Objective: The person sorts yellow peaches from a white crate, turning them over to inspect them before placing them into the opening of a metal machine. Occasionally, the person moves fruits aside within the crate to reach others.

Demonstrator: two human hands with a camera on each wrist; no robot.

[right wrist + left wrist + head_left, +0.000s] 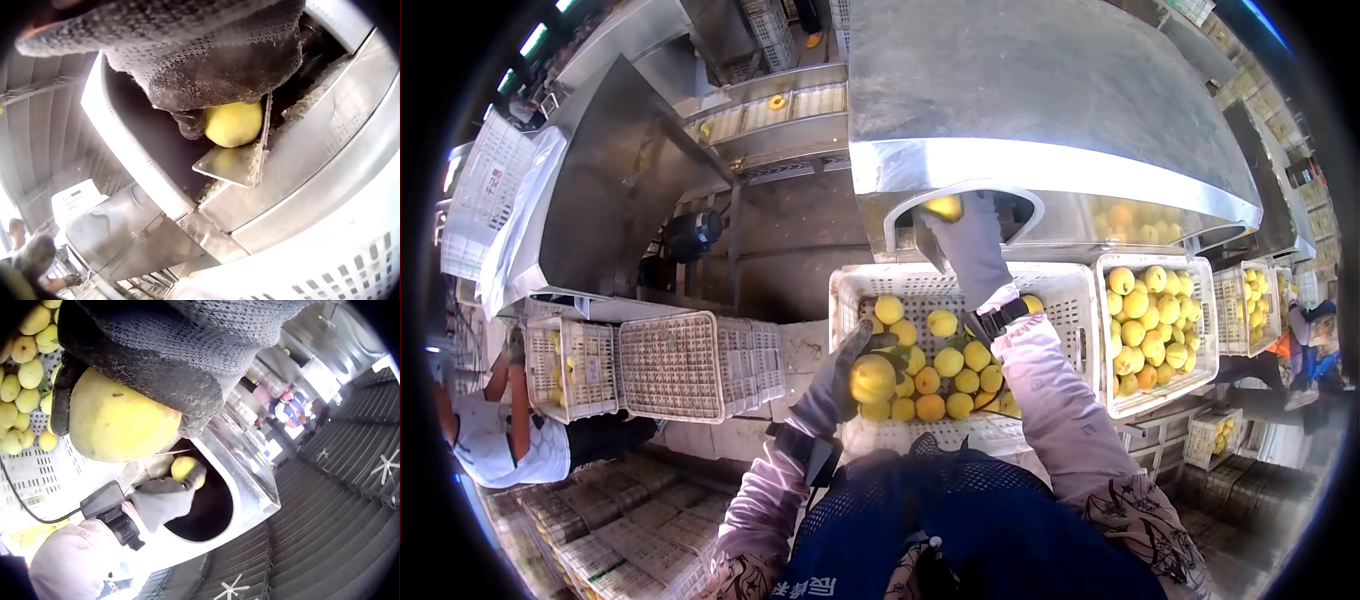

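My left hand (pixel 830 385), in a grey glove with dark palm coating, holds a large yellow peach (pixel 873 379) over the near left part of a white crate (pixel 1060 285). In the left wrist view its fingers and thumb curl round that peach (pixel 119 419). My gloved right hand (pixel 970 240) reaches into the arched opening of a steel machine (pixel 1050 100). It grips another yellow peach (pixel 234 124) close over a small metal plate (pixel 231 167) with an upright edge beside it. Several loose peaches (pixel 948 362) lie in the white crate below.
A second crate (pixel 1108 395) full of peaches stands to the right. On the left is an upturned-looking crate (pixel 670 365), with another person (pixel 505 440) beyond it. A steel chute (pixel 800 105) runs behind, and a dark motor (pixel 692 236) sits under a steel panel.
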